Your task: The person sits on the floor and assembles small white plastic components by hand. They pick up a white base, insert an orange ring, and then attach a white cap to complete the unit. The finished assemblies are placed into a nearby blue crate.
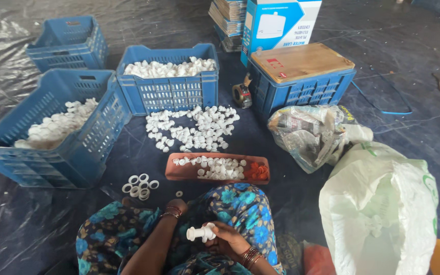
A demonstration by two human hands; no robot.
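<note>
White plastic fitting lies crosswise in my lap, its long axis running left to right, gripped by my right hand curled closed around its right end, while my left hand, nearer the rings, looks loosely curled, seemingly empty

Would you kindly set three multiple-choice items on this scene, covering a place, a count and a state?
1. Where does the brown tray lie?
A. on the floor before the person's knees
B. inside a crate
C. on the wooden board

2. How many blue crates show?
A. two
B. four
C. six

3. What holds the white plastic part?
A. nothing
B. left hand only
C. right hand

Answers: 1 A, the tray sits on the dark sheet ahead of the lap. 2 B, four crates can be counted. 3 C, the right hand's fingers wrap its end, while the left hand rests apart.
</note>
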